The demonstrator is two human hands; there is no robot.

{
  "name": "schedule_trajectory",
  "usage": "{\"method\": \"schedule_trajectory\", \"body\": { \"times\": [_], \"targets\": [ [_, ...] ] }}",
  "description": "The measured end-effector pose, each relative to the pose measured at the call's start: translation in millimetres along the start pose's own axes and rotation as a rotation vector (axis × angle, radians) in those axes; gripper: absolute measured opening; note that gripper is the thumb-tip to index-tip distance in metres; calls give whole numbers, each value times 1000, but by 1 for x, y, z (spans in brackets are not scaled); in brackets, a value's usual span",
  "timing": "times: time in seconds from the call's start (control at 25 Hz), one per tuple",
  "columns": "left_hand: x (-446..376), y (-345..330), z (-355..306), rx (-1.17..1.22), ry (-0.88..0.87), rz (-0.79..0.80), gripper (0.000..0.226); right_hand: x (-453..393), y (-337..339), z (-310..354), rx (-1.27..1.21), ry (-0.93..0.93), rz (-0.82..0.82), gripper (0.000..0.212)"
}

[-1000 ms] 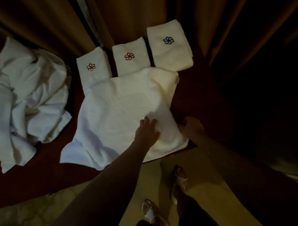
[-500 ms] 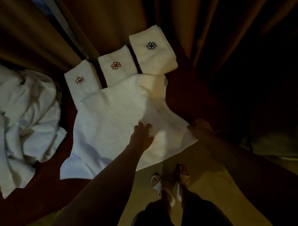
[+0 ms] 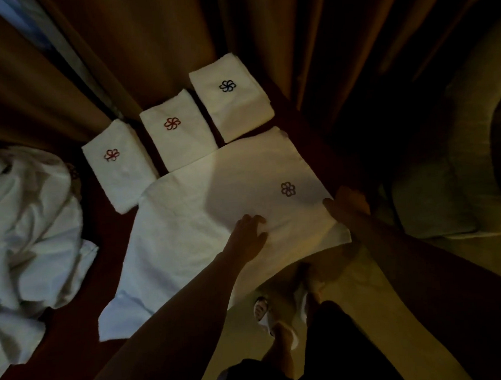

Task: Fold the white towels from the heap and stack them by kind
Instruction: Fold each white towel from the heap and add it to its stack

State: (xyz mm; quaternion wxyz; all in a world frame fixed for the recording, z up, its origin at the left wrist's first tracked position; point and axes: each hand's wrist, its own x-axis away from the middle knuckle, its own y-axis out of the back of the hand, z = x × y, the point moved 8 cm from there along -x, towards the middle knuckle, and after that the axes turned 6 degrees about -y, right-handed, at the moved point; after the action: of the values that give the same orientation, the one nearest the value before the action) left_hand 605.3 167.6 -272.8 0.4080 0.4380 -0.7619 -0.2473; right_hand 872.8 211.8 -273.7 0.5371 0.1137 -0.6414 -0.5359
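A large white towel (image 3: 204, 220) with a dark flower emblem lies spread on the dark red table (image 3: 63, 327). My left hand (image 3: 247, 237) rests on the towel near its front right part, fingers pressing down. At the towel's right edge, my right hand (image 3: 349, 207) pinches the cloth with the thumb on top. Three folded towels stand in a row behind: two with red flowers (image 3: 119, 169) (image 3: 178, 132) and one with a blue flower (image 3: 231, 96). The crumpled heap of white towels (image 3: 28, 245) lies at the left.
Brown curtains (image 3: 157, 44) hang right behind the folded towels. A pale cushioned seat (image 3: 450, 181) stands to the right. The table's front edge runs under the spread towel, with my sandalled feet (image 3: 263, 310) on the floor below.
The towel's folded-over flap has been drawn out to the right and now lies flat, showing its flower emblem. My right hand moved onto its right edge; my left hand stayed on the cloth.
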Motion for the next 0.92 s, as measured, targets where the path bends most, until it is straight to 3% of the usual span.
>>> {"method": "schedule_trajectory", "body": {
  "times": [0.12, 0.44, 0.6, 0.72, 0.8, 0.92],
  "targets": [
    [-11, 25, 7, -132, -6, -190, 35, -12, 6, 36, -55, 65, -35, 59],
    [-51, 38, 45, -263, 270, -160, 84, -69, 14, 122, -109, 150, -34, 55],
    [-68, 37, 31, -197, 225, -135, 73, -98, 28, 139, -24, 191, -31, 48],
    [-76, 38, 19, -75, 160, -142, 64, -111, 43, 125, 31, 172, -57, 56],
    [-75, 44, 16, 48, 152, -213, 59, -106, 55, 127, 83, 220, -191, 63],
    [-58, 54, 13, 151, 176, -337, 49, -65, 51, 157, 50, 469, -344, 55]
  ]
}}
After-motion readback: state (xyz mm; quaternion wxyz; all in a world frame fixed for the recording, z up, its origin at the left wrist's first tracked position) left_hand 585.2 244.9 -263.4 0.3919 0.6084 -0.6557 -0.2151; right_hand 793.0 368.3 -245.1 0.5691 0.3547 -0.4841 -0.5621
